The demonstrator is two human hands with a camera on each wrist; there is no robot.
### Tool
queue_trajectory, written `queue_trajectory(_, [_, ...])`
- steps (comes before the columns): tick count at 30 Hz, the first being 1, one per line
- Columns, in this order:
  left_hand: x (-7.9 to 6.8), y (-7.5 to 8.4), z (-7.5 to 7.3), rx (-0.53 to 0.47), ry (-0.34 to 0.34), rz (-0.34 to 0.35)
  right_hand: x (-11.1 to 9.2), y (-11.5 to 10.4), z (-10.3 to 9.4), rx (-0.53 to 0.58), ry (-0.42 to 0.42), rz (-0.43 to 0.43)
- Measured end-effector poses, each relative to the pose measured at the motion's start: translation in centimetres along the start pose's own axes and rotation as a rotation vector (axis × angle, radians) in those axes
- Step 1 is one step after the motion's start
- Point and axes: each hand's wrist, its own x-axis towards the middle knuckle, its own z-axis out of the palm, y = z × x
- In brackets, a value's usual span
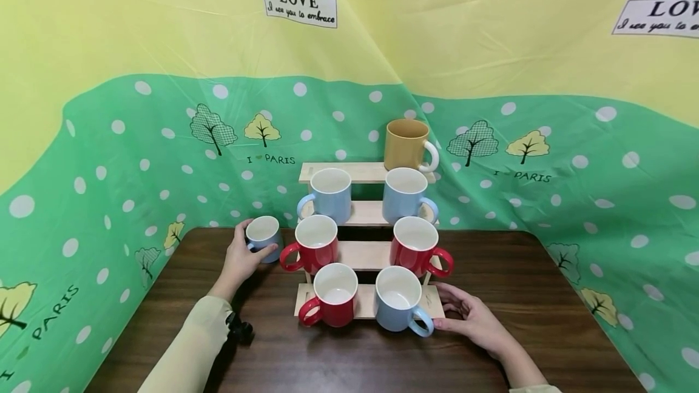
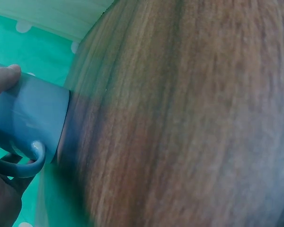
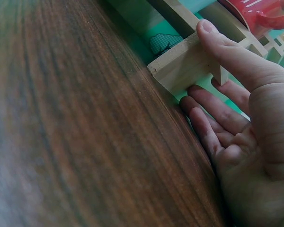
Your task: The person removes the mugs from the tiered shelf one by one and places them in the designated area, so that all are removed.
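Observation:
On the left of the table, my left hand (image 1: 243, 258) grips a light blue mug (image 1: 264, 241) by its body, thumb and fingers on opposite sides. The left wrist view shows this mug (image 2: 33, 113) with its handle near the palm and its base right at the tabletop. At the other side, my right hand (image 1: 472, 320) holds the right end of a stepped wooden rack (image 1: 435, 303) at its lowest step. In the right wrist view the thumb lies on the rack's end (image 3: 180, 64) and the curled fingers reach behind it.
The rack's top step bears a tan mug (image 1: 406, 144). Below it stand two light blue mugs (image 1: 333, 202), then two red mugs (image 1: 416, 250). A red mug (image 1: 338, 308) and a light blue mug (image 1: 394, 308) occupy the lowest step. A patterned cloth (image 1: 349, 120) hangs behind the table (image 1: 338, 362).

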Motion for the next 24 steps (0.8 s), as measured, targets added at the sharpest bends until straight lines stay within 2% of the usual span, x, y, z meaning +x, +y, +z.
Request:
queue_trajectory(6, [0.0,0.1,-0.1,0.026,-0.029,-0.002,-0.1,-0.2,0.0,0.007,0.007,0.022])
queue_trajectory(9, [-0.4,0.3,-0.3,0.056,-0.003,0.005,-0.1,-0.2,0.2,0.013,0.006,0.027])
queue_trajectory(18, [-2.7,2.3,-1.5,0.133,0.234,0.138,0.0,-0.1,0.3,0.013,-0.003,0.032])
queue_trajectory(24, [-4.2,3.2,-1.8,0.116,0.39,0.288,0.0,-0.2,0.1,0.009,-0.007,0.024])
